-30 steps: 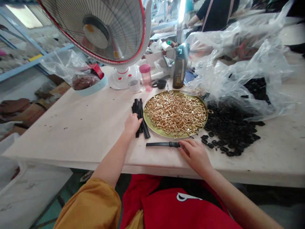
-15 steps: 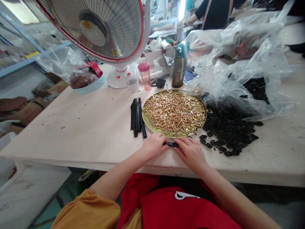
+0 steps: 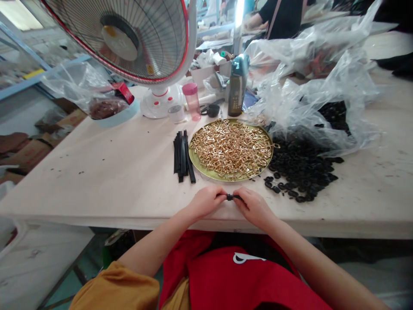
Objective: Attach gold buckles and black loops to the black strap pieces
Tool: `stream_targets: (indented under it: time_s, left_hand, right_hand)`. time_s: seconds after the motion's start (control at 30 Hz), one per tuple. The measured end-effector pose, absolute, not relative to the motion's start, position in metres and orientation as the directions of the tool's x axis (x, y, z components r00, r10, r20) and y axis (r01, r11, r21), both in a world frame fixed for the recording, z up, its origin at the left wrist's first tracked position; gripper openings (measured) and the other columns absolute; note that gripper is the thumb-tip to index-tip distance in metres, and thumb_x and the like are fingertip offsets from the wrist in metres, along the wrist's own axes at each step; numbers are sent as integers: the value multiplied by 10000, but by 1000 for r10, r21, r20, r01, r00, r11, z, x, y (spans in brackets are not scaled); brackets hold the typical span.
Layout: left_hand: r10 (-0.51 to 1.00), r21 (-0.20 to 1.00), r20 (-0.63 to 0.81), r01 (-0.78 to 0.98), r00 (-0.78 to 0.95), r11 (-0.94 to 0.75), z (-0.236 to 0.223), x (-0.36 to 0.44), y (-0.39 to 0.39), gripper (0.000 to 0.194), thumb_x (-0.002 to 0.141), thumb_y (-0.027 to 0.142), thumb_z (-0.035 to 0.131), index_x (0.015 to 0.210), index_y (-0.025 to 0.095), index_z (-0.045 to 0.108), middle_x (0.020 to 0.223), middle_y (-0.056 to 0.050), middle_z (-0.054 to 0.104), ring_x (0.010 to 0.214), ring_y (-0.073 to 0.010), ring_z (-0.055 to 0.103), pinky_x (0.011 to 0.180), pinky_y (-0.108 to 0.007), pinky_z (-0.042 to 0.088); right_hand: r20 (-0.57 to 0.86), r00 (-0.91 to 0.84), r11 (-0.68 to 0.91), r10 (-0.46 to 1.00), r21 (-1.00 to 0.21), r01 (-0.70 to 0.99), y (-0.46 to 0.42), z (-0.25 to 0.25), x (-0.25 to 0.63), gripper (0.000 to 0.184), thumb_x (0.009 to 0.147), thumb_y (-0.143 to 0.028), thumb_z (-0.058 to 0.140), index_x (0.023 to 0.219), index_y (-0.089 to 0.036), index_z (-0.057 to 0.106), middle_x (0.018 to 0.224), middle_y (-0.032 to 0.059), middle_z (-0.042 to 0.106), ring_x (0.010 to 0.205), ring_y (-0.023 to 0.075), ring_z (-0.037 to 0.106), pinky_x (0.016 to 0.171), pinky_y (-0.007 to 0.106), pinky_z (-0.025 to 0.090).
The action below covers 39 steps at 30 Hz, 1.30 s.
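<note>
A short black strap (image 3: 230, 197) with a small loop around it spans the gap between my two hands, close to the table's front edge. My left hand (image 3: 208, 201) pinches its left end, and my right hand (image 3: 254, 205) grips the other end; the fingers partly hide both ends. Just beyond my hands is a round gold tray (image 3: 206, 173) heaped with gold metal buckles (image 3: 232, 148). To the tray's left lies a bundle of flat black strips (image 3: 182, 157). On its right spreads a pile of small black loops (image 3: 300, 172).
A large fan (image 3: 129, 38) stands at the back left beside a pale blue basin (image 3: 121, 115). Behind the tray are a pink-lidded cup (image 3: 192, 102) and a dark bottle (image 3: 237, 88). Clear plastic bags (image 3: 303, 90) cover the back right. Another person's arm (image 3: 253, 21) shows far back.
Both hands have drawn slightly back from the tray, still holding the black strap. Its visible part looks shorter and turned between the fingers. The whole view has shifted a little.
</note>
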<state>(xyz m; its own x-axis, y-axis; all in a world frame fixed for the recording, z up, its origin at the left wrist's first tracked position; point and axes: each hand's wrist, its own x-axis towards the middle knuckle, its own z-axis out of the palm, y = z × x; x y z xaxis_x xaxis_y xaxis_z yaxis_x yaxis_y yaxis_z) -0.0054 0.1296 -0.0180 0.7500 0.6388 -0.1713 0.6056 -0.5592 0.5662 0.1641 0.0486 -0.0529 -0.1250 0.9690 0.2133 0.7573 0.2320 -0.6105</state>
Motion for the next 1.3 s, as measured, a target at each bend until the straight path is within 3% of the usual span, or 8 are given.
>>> stream_targets:
  time_s: [0.2,0.33,0.6,0.87,1.13,1.3]
  left_hand:
    - [614,513,-150,592,775,-621,-24,0,129,247,844,267,418,939,209,638,918,-15,668,837,-154,590,742,-239,434]
    - [598,426,-124,587,792,-688,-22,4,128,272,848,243,401,975,194,636,940,-47,667,856,-181,594,786,-281,430]
    - [619,650,-196,573,761,-499,-21,-4,130,232,815,260,465,953,208,644,908,1,677,813,-137,596,738,-222,438]
    - [639,584,-149,589,755,-559,-22,3,125,248,827,274,432,944,211,642,936,-13,670,848,-157,589,766,-253,434]
    - [714,699,-116,568,691,-436,-29,10,115,273,758,235,524,1022,166,546,996,-48,637,902,-173,583,800,-277,444]
    - [728,686,-151,602,669,-410,-27,11,110,325,762,279,533,1071,183,506,907,-34,647,826,-171,597,735,-276,454]
  right_hand:
    - [187,-200,273,962,-573,773,50,-56,163,167,848,-174,374,823,-176,540,773,63,572,738,182,521,651,279,404]
    - [188,-152,235,970,-593,770,50,-59,162,148,840,-174,393,840,-169,541,780,62,581,733,181,524,657,279,401]
    - [130,-95,156,987,-616,772,51,-57,161,122,834,-222,411,830,-187,527,759,39,591,705,179,540,632,281,393]
    - [151,-82,160,985,-633,758,50,-59,161,125,822,-219,413,839,-188,533,764,41,603,708,182,549,631,284,403]
    - [150,95,62,984,-790,609,49,-66,157,189,849,-279,383,940,-195,525,837,41,638,743,180,590,659,291,433]
    - [133,88,36,987,-725,688,49,-61,154,223,864,-298,352,972,-191,515,780,35,643,655,178,596,602,290,435]
